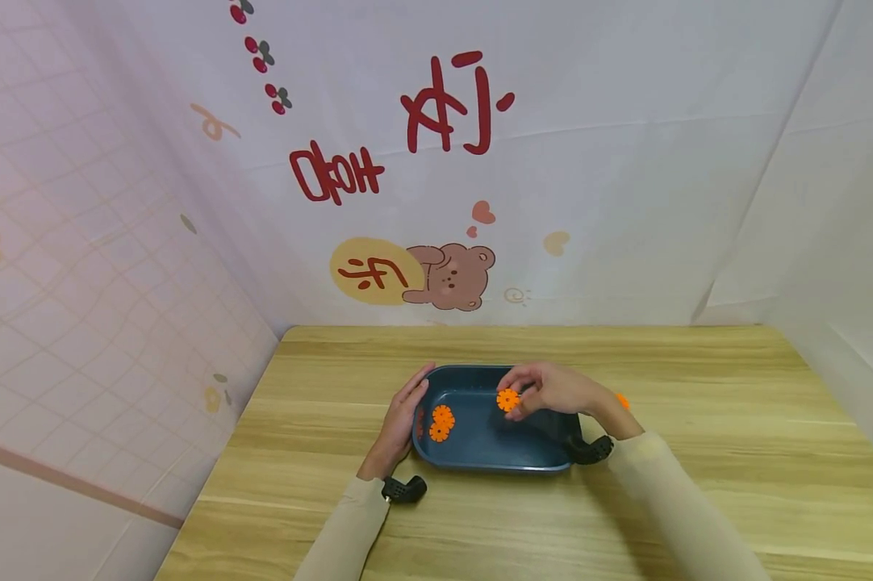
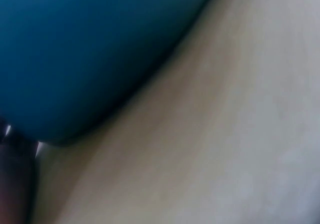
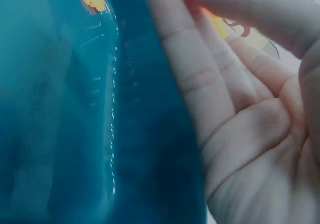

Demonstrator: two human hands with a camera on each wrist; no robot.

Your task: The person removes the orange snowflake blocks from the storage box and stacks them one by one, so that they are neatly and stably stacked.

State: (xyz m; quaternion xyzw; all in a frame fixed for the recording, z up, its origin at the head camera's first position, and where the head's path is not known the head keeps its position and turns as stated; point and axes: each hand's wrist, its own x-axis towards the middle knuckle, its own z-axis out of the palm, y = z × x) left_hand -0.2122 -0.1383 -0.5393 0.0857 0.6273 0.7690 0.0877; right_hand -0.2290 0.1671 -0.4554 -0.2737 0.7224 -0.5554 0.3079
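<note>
A dark blue rectangular tray (image 1: 490,468) sits on the table. The left hand (image 1: 400,424) rests along its left wall with the fingers extended. Over the right half of the tray, the right hand (image 1: 553,391) pinches an orange flower-shaped disc (image 1: 507,400) between thumb and fingers. In the right wrist view a bit of this orange disc (image 3: 218,24) shows behind the fingers. Several overlapping orange discs (image 1: 442,418) lie inside the tray at its left end. The left wrist view is blurred and shows the tray's outer wall (image 2: 85,58), without a clear view of the fingers.
Partly hidden behind the right wrist, another orange piece (image 1: 623,400) shows on the wooden table (image 1: 320,395). A printed wall cloth (image 1: 596,161) hangs at the table's back edge. Each wrist wears a black camera mount (image 1: 405,489).
</note>
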